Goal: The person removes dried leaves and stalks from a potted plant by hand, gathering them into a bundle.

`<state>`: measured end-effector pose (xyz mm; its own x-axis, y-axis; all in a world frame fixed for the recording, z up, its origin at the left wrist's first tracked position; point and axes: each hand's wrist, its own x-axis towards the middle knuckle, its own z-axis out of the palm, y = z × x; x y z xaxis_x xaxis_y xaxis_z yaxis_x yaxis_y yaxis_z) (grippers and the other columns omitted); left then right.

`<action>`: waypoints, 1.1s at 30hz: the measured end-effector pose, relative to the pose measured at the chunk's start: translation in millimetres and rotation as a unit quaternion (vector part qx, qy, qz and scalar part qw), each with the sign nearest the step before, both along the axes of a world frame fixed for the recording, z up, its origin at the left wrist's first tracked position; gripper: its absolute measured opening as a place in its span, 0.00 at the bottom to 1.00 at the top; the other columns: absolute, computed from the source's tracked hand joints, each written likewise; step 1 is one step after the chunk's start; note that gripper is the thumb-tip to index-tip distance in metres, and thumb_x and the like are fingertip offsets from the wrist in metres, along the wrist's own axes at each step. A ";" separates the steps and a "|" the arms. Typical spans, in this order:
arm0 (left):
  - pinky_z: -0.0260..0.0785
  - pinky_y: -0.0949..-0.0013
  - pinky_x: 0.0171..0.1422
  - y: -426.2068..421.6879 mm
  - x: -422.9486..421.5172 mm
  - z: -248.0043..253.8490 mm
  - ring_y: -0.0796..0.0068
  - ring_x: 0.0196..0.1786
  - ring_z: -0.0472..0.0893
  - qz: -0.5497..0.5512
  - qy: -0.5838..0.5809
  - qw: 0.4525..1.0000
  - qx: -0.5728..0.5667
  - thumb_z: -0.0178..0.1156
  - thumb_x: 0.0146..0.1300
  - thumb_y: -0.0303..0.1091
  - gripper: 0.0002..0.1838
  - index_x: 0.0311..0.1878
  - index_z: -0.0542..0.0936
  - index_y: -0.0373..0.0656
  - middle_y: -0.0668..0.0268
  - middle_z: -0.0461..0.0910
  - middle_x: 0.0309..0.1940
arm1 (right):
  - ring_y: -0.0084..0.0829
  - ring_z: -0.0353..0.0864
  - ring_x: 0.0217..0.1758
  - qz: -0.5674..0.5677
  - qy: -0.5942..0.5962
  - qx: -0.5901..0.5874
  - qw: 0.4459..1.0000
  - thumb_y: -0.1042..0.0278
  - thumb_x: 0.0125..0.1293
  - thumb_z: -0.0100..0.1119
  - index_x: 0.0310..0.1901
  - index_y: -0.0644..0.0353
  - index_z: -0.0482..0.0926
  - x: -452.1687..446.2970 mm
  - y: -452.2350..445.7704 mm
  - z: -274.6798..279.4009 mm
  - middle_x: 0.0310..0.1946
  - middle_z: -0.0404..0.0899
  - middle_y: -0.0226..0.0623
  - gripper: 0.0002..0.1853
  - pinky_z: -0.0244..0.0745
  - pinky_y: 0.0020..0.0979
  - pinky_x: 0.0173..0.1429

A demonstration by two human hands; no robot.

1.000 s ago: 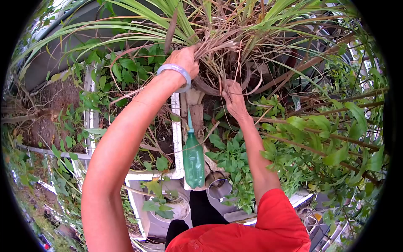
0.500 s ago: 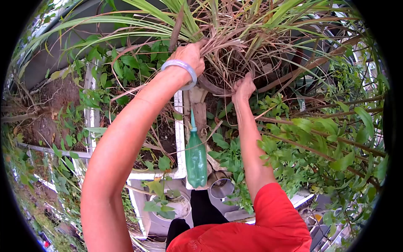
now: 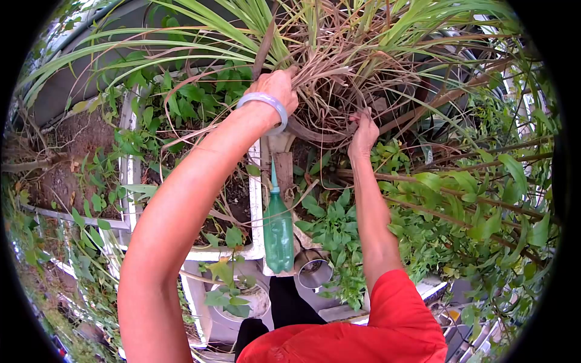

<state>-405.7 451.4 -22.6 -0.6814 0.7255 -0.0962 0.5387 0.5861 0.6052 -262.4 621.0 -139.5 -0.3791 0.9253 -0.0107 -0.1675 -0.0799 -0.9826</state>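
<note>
My left hand (image 3: 279, 91), with a pale bangle (image 3: 264, 101) on its wrist, is closed round a bundle of dry brown leaves (image 3: 321, 68) at the base of a large grassy plant (image 3: 266, 30). My right hand (image 3: 364, 134) is lower and to the right, at the rim of the plant's pot (image 3: 318, 134). Its fingers are pinched together among thin dry strands, and what they hold is too small to name. Below the hands lies a green plastic bottle (image 3: 278, 233) with a pointed nozzle.
A white-edged planter (image 3: 256, 206) with soil and vines is left of the bottle. A metal cup (image 3: 315, 272) is at the bottle's lower right, and a round white container (image 3: 251, 300) is below the planter. Leafy branches (image 3: 484, 187) spread across the right side.
My right hand has moved to the right along the pot's rim, away from my left hand. My left hand has shifted slightly right and keeps its grip on the dry leaves.
</note>
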 end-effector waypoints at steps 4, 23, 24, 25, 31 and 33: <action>0.67 0.57 0.51 -2.7 -3.2 -3.8 0.49 0.45 0.75 -0.010 0.009 1.000 0.005 0.48 0.50 0.28 0.25 0.56 0.68 0.47 0.47 0.75 0.40 | 0.18 0.68 0.30 -0.064 0.026 0.080 0.994 0.65 0.63 0.49 0.31 0.64 0.74 3.9 -8.0 -8.2 0.27 0.73 0.29 0.10 0.62 0.20 0.40; 0.68 0.56 0.50 7.1 -5.6 -3.3 0.49 0.45 0.75 -0.004 0.015 1.000 -0.019 0.49 0.52 0.30 0.16 0.44 0.72 0.37 0.48 0.76 0.39 | 0.21 0.50 0.10 0.013 -0.033 -0.170 0.985 0.67 0.62 0.48 0.18 0.57 0.63 -4.1 -12.0 -18.4 0.09 0.56 0.27 0.15 0.41 0.23 0.16; 0.68 0.57 0.49 9.8 -7.9 -10.4 0.49 0.44 0.75 -0.001 0.022 1.000 -0.021 0.51 0.51 0.30 0.15 0.43 0.73 0.36 0.48 0.76 0.38 | 0.21 0.51 0.10 0.039 -0.055 -0.127 0.990 0.69 0.61 0.48 0.19 0.59 0.64 8.2 -26.1 -26.6 0.09 0.56 0.28 0.13 0.41 0.23 0.15; 0.68 0.57 0.49 10.5 -14.1 -2.9 0.49 0.45 0.75 -0.004 0.029 0.999 -0.022 0.51 0.51 0.30 0.15 0.42 0.73 0.36 0.48 0.76 0.39 | 0.21 0.52 0.10 0.068 -0.073 -0.085 0.991 0.71 0.60 0.49 0.20 0.60 0.65 8.3 -38.8 -24.5 0.09 0.57 0.28 0.12 0.42 0.23 0.15; 0.69 0.58 0.49 9.5 -0.8 -3.9 0.49 0.45 0.76 0.019 0.018 0.999 -0.025 0.52 0.51 0.31 0.13 0.38 0.76 0.36 0.46 0.76 0.38 | 0.21 0.50 0.10 0.016 -0.031 -0.154 0.987 0.70 0.62 0.43 0.20 0.60 0.65 -27.8 -3.9 22.9 0.11 0.57 0.28 0.12 0.42 0.25 0.15; 0.69 0.59 0.49 11.8 -2.7 -2.7 0.49 0.45 0.76 0.009 0.018 0.999 -0.025 0.52 0.51 0.32 0.12 0.37 0.77 0.36 0.47 0.76 0.37 | 0.21 0.49 0.10 -0.007 -0.061 -0.225 0.972 0.70 0.62 0.43 0.19 0.59 0.63 -13.9 -30.9 13.9 0.10 0.56 0.27 0.13 0.41 0.25 0.15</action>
<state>-408.4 463.2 -25.3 -0.6975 0.7085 -0.1071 0.5493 0.6247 0.5550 -276.3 590.1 -125.6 -0.3362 0.8216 -0.4604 -0.0565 -0.5056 -0.8609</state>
